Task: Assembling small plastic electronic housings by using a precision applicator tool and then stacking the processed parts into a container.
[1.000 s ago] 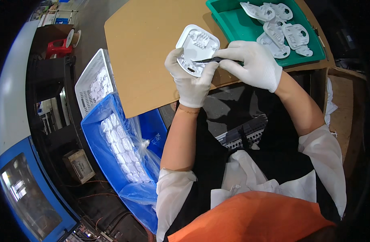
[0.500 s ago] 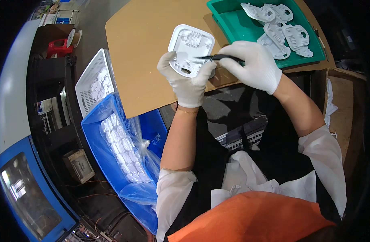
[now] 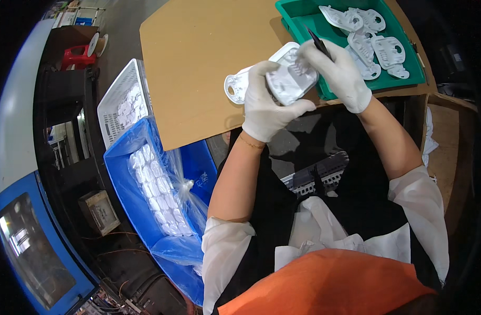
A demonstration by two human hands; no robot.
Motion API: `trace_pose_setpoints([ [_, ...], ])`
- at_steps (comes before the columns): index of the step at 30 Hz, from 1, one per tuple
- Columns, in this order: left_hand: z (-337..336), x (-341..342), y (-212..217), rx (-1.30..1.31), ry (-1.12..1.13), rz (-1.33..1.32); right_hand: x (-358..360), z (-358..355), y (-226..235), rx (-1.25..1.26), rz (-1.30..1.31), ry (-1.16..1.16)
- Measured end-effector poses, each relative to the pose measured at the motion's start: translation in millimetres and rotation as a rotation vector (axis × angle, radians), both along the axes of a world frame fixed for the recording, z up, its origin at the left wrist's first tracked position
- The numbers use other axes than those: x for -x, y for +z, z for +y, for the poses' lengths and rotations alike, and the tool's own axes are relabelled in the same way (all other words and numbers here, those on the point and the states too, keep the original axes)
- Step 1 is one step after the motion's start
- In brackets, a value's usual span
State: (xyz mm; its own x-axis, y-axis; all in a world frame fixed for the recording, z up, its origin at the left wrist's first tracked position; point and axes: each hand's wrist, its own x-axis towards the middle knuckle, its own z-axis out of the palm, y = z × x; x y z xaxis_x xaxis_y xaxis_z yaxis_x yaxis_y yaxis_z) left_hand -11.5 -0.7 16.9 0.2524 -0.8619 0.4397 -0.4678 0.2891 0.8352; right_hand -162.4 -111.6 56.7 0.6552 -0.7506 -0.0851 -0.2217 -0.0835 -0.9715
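Note:
My left hand (image 3: 266,107), in a white glove, is closed round a white plastic housing (image 3: 292,81) with moulded ribs inside, slightly blurred and tilted above the cardboard's near edge. To the left of that hand shows another white plastic piece (image 3: 237,85) with an oval hole; whether it is joined to the housing or lies apart, I cannot tell. My right hand (image 3: 339,73), also gloved, grips a slim black pen-like tool (image 3: 319,44) pointing up and away. Its fingers are at the housing's upper right edge.
Brown cardboard (image 3: 198,68) covers the work surface. A green tray (image 3: 303,34) with several white plastic pieces (image 3: 361,42) is at the far right. On the left are a white basket (image 3: 108,118) of small white parts and a blue crate (image 3: 127,178) lined with plastic, holding stacked white parts.
The housing has moved right and turned in my left hand. The black tool has swung from pointing into the housing to pointing up. A second white piece now shows at the left.

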Motion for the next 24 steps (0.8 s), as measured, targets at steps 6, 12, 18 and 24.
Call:
trace_pose_setpoints([
  [6,0,0,-8,0.025,-0.087,-0.032,-5,-5,-31,0.517,-0.028,-0.174],
  [12,4,-9,2,0.009,0.108,-0.036,-10,-3,-14,0.029,-0.031,-0.089],
  [18,2,-14,-4,0.285,0.435,-0.226,-31,27,-2,-0.083,-0.224,0.003],
  [24,7,-7,-2,0.315,0.269,-0.242,-47,53,1,0.276,-0.173,0.033],
])
